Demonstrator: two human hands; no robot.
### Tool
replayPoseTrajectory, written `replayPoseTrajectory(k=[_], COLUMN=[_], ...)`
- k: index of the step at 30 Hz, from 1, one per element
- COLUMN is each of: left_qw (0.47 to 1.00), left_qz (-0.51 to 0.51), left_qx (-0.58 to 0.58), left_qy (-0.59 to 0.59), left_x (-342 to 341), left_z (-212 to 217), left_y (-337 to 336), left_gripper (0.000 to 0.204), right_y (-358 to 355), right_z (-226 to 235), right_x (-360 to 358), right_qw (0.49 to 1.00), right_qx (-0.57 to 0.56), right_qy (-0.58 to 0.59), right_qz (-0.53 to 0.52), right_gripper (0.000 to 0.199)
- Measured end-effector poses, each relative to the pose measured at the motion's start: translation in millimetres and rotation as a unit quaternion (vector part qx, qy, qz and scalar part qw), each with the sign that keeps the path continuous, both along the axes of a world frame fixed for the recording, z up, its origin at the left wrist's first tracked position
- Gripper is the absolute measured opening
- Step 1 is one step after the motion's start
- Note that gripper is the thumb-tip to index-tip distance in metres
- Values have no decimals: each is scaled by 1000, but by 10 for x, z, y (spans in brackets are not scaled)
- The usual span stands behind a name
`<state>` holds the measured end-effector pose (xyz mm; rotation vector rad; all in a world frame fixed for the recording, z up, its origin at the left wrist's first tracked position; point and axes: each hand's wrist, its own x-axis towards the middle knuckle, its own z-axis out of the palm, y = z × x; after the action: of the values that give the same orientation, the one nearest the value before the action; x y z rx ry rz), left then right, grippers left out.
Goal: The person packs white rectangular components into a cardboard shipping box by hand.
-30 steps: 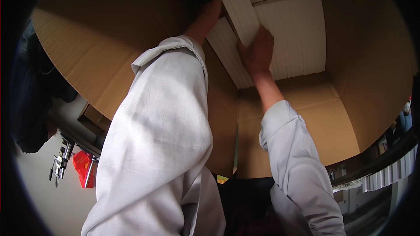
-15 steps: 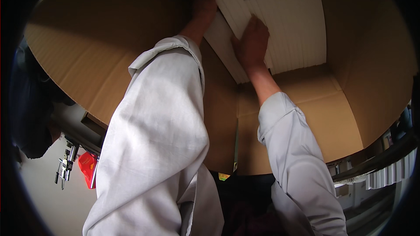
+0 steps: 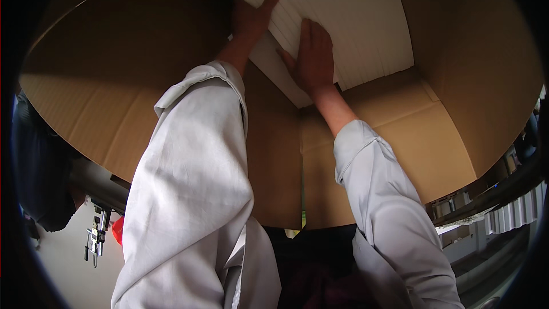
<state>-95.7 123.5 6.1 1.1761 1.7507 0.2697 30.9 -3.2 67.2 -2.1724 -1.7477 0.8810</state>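
Large brown corrugated cardboard box [image 3: 400, 137], open toward the viewer, both arms reaching deep inside. At the bottom lie flat white ribbed sheets [image 3: 366, 28], stacked and filling most of the floor of the box. One narrow white ribbed strip [image 3: 280, 20] lies tilted across the stack. Left hand [image 3: 249, 20] grips its upper end, fingers curled round the edge. Right hand [image 3: 313, 54] lies flat on the strip and stack, fingers spread, palm down, gripping nothing. Upper end of the stack cut off by the picture rim; left fingertips partly hidden behind the strip. Box walls close in on both sides, little room beside the arms. Grey-white sleeves [image 3: 194, 194] cover both forearms. Red object [image 3: 117, 230] and metal clamp [image 3: 96, 239] outside the box at lower left, hard to make out.
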Motion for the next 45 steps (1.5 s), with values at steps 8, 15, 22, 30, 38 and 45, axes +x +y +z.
replayPoseTrajectory(k=[8, 15, 22, 30, 38, 45], left_qw=[999, 997, 981, 936, 950, 942], left_qz=[-32, -44, -132, -284, -245, -263], left_qx=[22, -9, 111, 128, 124, 147], left_qy=[19, 57, 86, 162, 148, 146], left_x=[-41, -45, 33, 215, 31, 72], left_z=[-64, 91, 223, 117, 102, 111], left_y=[-40, -44, 82, 269, 302, 257], left_gripper=[87, 94, 97, 82, 73, 70], right_y=[-88, -182, -248, -315, -301, -464], right_z=[-168, -284, -477, -520, -24, -195], right_x=[-34, -23, 1, 100, -136, -206], right_qw=[999, 997, 993, 989, 997, 960], right_qx=[28, 75, 121, 143, 34, -77], right_qy=[-21, -6, -7, 23, 34, 83], right_qz=[-4, -1, 3, -4, -66, -255], right_gripper=[84, 83, 79, 74, 46, 21])
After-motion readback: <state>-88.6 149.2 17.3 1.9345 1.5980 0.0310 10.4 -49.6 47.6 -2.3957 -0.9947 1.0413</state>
